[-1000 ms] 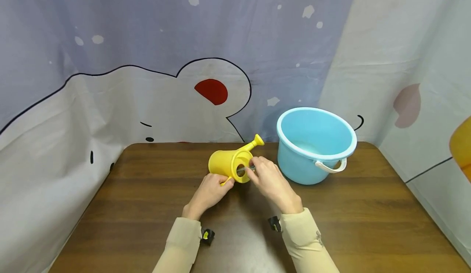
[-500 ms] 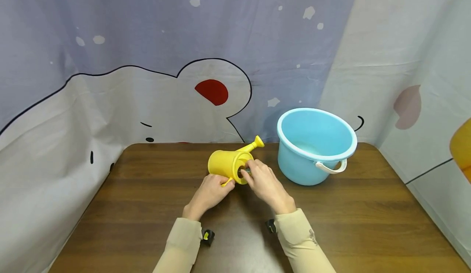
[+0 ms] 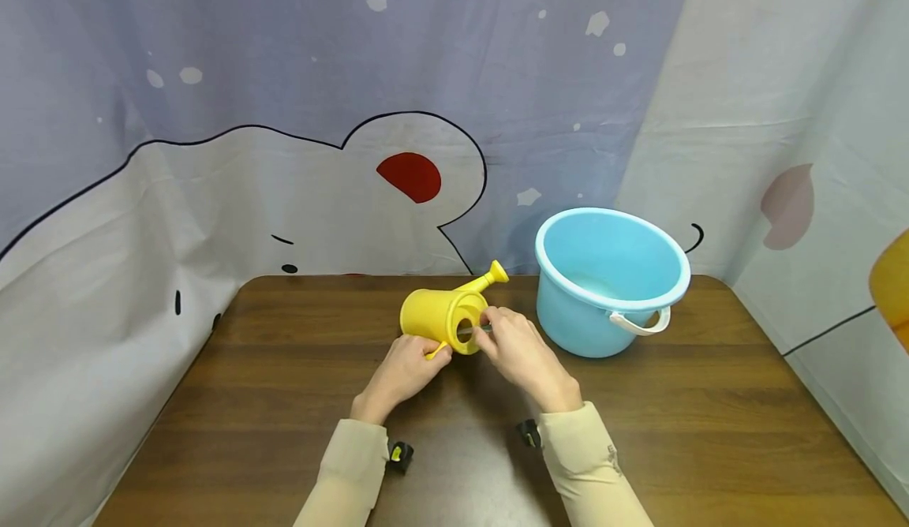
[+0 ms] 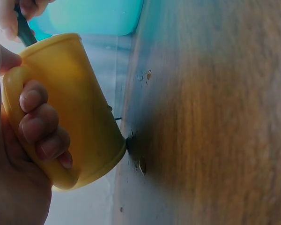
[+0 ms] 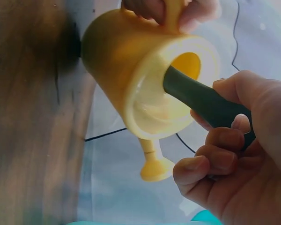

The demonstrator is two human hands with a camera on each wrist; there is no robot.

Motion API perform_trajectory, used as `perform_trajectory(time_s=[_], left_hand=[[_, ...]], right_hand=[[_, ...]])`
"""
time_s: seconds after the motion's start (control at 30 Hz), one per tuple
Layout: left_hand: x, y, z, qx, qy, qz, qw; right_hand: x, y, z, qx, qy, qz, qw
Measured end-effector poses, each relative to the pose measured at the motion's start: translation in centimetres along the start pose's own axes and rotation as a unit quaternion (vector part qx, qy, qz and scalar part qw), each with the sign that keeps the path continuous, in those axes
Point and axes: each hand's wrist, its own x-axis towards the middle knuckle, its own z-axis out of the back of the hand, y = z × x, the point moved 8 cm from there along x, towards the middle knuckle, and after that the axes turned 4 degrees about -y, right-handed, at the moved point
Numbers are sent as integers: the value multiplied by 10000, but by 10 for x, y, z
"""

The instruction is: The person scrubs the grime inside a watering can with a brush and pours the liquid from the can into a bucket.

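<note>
A yellow watering can [image 3: 429, 314] is tilted over, its round opening facing right and its spout pointing up and away in the head view. My left hand [image 3: 405, 369] grips the can's handle, fingers curled round it in the left wrist view. With my right hand [image 3: 521, 353] I hold a dark green handle [image 5: 201, 101] between thumb and fingers. That handle runs into the can's opening; its far end is hidden inside, so I cannot tell the tool's kind. The can's lower edge is at or just above the wooden table [image 3: 284, 432].
A light blue bucket [image 3: 589, 334] with a white carrying handle [image 3: 642, 324] stands to the right of the can. Small water drops [image 4: 142, 165] lie on the table near the can. A patterned curtain [image 3: 284, 54] hangs behind the table.
My right hand moved in toward the can's opening, then drew back out a little, the green handle still held. The left hand and can stay nearly still.
</note>
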Motion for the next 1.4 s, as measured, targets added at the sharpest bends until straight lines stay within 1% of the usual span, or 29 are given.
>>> perform_trajectory(time_s=[0.23, 0.43, 0.63, 0.83, 1.03, 1.17, 1.4], left_hand=[[0, 1, 1, -115, 25, 82, 9999], [0, 3, 1, -165, 51, 151, 9997], [0, 3, 3, -270, 44, 187, 9995], [0, 3, 4, -270, 45, 220, 9994], [0, 1, 2, -215, 40, 89, 9997], [-1, 1, 0, -285, 91, 108, 9995], [-1, 0, 2, -260, 77, 77, 9996]], right_hand=[[0, 1, 5, -32, 26, -31, 10000], [-1, 4, 12, 41, 69, -111, 9999], [0, 7, 18, 81, -13, -108, 9999], [0, 7, 8, 93, -65, -70, 9999], [0, 3, -6, 84, -205, -63, 9997], [0, 1, -14, 53, -189, -24, 9998], [0, 0, -18, 52, -145, -40, 9999]])
